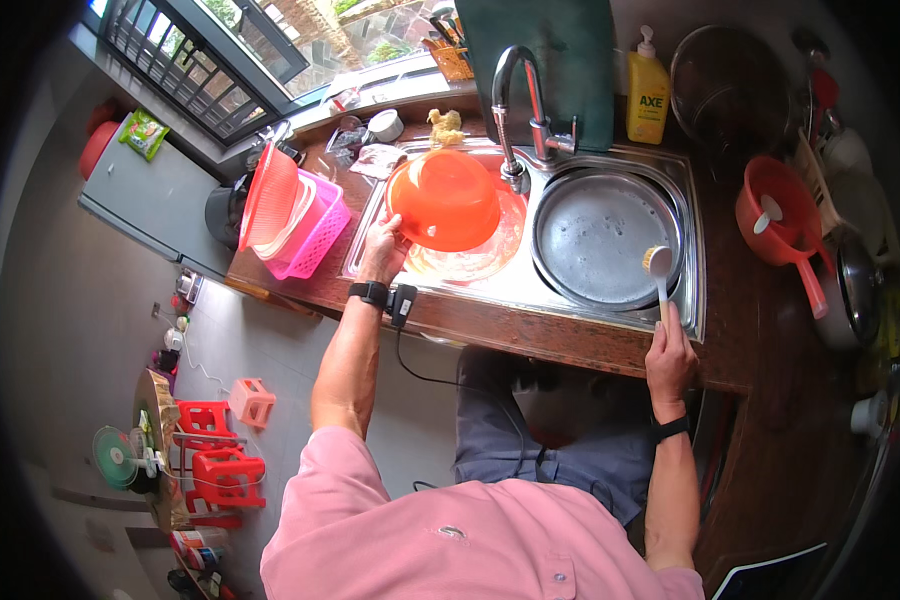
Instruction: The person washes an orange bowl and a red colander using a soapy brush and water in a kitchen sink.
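By its near left rim, my left hand point(385, 247) grips an orange plastic basin point(450, 196). The basin is tilted over the left sink bowl point(508, 262), its underside apparently turned up. My right hand point(670, 358) is closed around the handle of a dish brush point(658, 268). The brush head, with pale yellow bristles, is over the near right part of a round metal pan point(596, 232) that sits in the right sink bowl. A little water or some droplets lie in the pan. Between the bowls, a chrome faucet point(544, 135) has its spout over the left bowl.
Left of the sink stand a pink plastic basket point(322, 225) and a red colander point(266, 195). Behind it are a yellow sponge point(445, 127), a green cutting board point(570, 67) and a yellow AXE soap bottle point(647, 94). A red dipper point(776, 217) rests on the right.
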{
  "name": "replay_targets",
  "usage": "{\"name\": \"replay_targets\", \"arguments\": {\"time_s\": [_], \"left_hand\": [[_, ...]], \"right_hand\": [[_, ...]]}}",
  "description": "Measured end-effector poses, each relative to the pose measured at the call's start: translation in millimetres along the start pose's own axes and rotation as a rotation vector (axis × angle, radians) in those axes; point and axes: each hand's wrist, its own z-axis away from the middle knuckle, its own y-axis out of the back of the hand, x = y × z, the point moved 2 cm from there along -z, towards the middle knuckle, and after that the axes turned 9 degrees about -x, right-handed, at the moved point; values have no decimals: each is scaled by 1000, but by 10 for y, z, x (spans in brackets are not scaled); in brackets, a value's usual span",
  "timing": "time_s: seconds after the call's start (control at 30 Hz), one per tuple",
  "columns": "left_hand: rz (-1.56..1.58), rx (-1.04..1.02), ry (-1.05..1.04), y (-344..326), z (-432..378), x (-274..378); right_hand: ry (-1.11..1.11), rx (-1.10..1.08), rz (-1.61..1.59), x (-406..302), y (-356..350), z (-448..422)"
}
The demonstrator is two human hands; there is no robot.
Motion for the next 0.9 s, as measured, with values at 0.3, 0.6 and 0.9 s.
{"name": "replay_targets", "arguments": {"time_s": [0.3, 0.6, 0.9], "left_hand": [[162, -16, -147, 145, 114, -216], [-139, 133, -250, -216, 281, -199], [8, 139, -319, -362, 231, 351]], "right_hand": [[95, 60, 24, -17, -52, -22], [-13, -36, 40, -43, 4, -18], [65, 55, 73, 22, -21, -25]]}}
